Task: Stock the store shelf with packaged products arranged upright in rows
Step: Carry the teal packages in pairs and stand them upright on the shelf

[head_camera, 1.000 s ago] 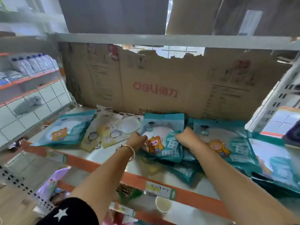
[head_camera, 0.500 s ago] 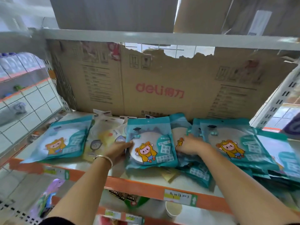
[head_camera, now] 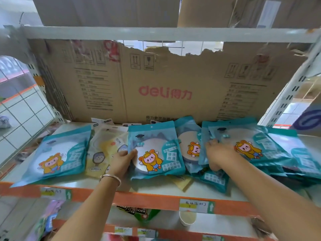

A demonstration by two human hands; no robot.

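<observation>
Teal pouches with a round mirror and a cartoon figure lean on the shelf (head_camera: 156, 188). My left hand (head_camera: 122, 161) grips the left edge of the middle teal pouch (head_camera: 156, 150), which stands tilted back. My right hand (head_camera: 218, 153) presses on the left edge of the right stack of teal pouches (head_camera: 251, 146). Between the two, another teal pouch (head_camera: 188, 145) leans behind. Further teal pouches (head_camera: 213, 178) lie flat under my right wrist. A single teal pouch (head_camera: 57, 155) leans at the far left.
Yellow-white pouches (head_camera: 106, 150) lean between the left teal pouch and my left hand. A torn cardboard sheet (head_camera: 165, 87) backs the shelf. The orange shelf lip (head_camera: 147, 200) carries price tags. A paper cup (head_camera: 187, 218) stands on the lower shelf.
The middle teal pouch has been raised from the pile to lean more upright. My left hand has shifted to its left edge, and my right hand has moved right onto the stack.
</observation>
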